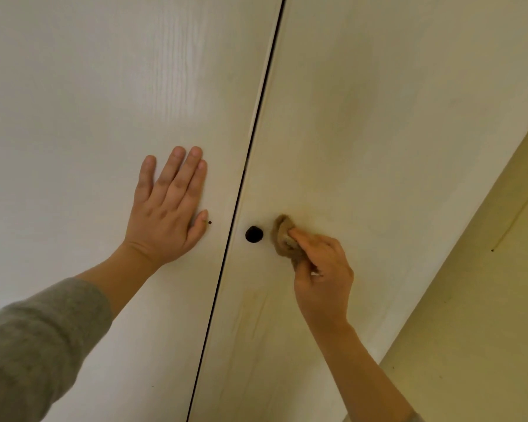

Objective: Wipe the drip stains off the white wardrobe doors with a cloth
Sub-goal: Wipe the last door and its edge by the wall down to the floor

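Note:
Two white wardrobe doors fill the view, split by a dark vertical gap. My left hand (165, 208) lies flat with straight fingers on the left door (89, 117). My right hand (320, 275) grips a small bunched brown cloth (284, 236) and presses it against the right door (378, 132), just right of a round dark hole (254, 234). Faint yellowish drip streaks (250, 318) run down the right door below the hole.
A small dark screw hole (210, 222) sits on the left door by my left thumb. A yellowish adjoining panel (485, 300) slants down the right side, with a thin dark streak on it.

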Demonstrator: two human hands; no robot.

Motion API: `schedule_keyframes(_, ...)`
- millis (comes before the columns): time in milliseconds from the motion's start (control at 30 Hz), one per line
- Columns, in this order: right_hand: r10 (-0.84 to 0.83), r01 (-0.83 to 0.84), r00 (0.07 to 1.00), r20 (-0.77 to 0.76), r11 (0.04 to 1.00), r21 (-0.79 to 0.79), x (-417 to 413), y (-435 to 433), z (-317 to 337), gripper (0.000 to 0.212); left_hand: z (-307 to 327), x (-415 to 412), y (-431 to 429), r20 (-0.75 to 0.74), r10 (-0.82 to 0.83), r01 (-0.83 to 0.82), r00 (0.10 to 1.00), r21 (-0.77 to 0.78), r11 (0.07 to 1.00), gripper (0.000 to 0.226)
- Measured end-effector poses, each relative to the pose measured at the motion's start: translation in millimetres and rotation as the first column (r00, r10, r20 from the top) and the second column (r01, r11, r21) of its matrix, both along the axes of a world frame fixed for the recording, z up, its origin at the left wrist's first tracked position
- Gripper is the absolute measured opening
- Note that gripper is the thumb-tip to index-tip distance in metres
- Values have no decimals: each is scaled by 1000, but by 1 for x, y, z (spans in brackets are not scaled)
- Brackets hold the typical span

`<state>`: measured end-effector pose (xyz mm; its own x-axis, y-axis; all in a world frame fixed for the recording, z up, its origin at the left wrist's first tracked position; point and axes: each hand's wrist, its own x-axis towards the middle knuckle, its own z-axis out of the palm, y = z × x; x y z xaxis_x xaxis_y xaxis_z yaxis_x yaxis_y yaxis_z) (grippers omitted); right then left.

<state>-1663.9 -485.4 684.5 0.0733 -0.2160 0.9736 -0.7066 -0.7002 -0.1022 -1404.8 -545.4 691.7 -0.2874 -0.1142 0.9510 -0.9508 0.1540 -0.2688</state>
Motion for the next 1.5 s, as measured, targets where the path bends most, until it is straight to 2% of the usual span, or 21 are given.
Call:
schedule_keyframes(100, -85, 91, 995, 44, 977, -193, -18, -8, 36, 38, 0, 0, -2, 3, 13, -13, 1000, -22, 1000, 66)
schedule_keyframes(200, -118, 120, 993, 23, 964, -237, -32, -31, 65, 43, 0, -1, -1, 3, 10, -10, 1000, -22, 1000, 66)
schedule_keyframes(267, -141, 146, 989, 40, 970, -196, -32, -42, 53, 43, 0, 0, -1, 4, 7, -7, 1000, -24, 1000, 66)
schedule_keyframes(367, -150, 152, 988, 26, 979, -138, -24, -43, -7, 38, 1, 0, -2, 4, 12, -12, 1000, -22, 1000, 66)
schedule_keyframes(500, -103, 110, 989, -106, 992, 64, -24, -21, -97, 38, 2, -1, -3, 8, 30, -30, 1000, -21, 999, 67)
schedule_keyframes(567, -39, 53, 995, -88, 984, 169, -26, -8, -106, 38, 1, -1, -2, 3, 28, -28, 1000, -15, 999, 67)
schedule_keyframes(600, -12, 19, 999, -40, 981, 194, -26, -3, -99, 43, 0, -1, -2, 4, 28, -27, 1000, -13, 1000, 66)
schedule_keyframes(667, 2, -11, 998, 67, 990, 143, -26, 4, -65, 51, -1, -1, -1, 4, 28, -28, 1000, -12, 1000, 66)
schedule_keyframes(767, -56, 73, 979, 197, 994, -79, -36, 0, 8, 46, 0, 0, -1, 6, 25, -25, 1000, -19, 1000, 66)
schedule_keyframes(833, -82, 128, 969, 231, 973, -193, -47, -16, 46, 43, 1, 0, -1, 8, 25, -25, 1000, -26, 999, 66)
schedule_keyframes(900, -103, 154, 966, 237, 966, -206, -54, -33, 58, 43, 0, 0, 0, 7, 23, -22, 1000, -26, 999, 66)
schedule_keyframes(967, -178, 224, 955, 236, 957, -183, -52, -43, 40, 45, 0, 0, -1, 9, 20, -19, 1000, -27, 999, 66)
schedule_keyframes(1067, -246, 279, 941, 232, 952, -122, -44, -43, -21, 41, 0, 0, -2, 10, 19, -18, 1000, -26, 999, 66)
schedule_keyframes(1200, -231, 222, 962, 147, 972, 76, -41, -20, -100, 34, 2, 0, -2, 15, 36, -36, 999, -24, 999, 66)
schedule_keyframes(1267, -186, 122, 947, 261, 962, 243, -39, -3, -112, 46, 1, -1, -1, 12, 28, -28, 1000, -12, 1000, 66)
schedule_keyframes(1333, -146, 4, 873, 466, 957, 290, -37, 8, -92, 49, 0, -1, -1, 10, 25, -25, 1000, -7, 1000, 66)
schedule_keyframes(1433, -103, 36, 763, 638, 993, 117, -37, 5, -22, 23, 0, 0, -1, 12, 22, -22, 1000, -7, 1000, 66)
schedule_keyframes(1500, -13, 20, 723, 691, 1000, -2, -36, -6, 23, 19, 1, 1, -1, 11, 20, -20, 1000, -10, 1000, 66)
